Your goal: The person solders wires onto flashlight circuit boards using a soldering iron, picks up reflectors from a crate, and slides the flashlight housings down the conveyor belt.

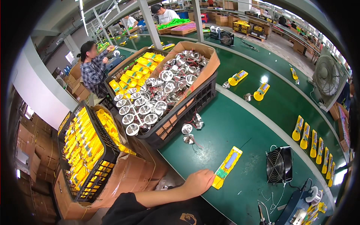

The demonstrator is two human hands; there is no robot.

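- Fingers of your left hand (197, 182) pinch the yellow flashlight half-shell (227, 167) flat on the green bench (240, 123).
- Your right hand is out of view.
- A black fan (279, 164) stands nearby.

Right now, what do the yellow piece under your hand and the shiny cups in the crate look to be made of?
The yellow piece by the left hand looks like moulded plastic: flat, even, opaque colour with a dull sheen, and a grey strip on top. The cups in the black crate have a mirror-bright silver finish; that could be metal or chromed plastic, I cannot tell which.
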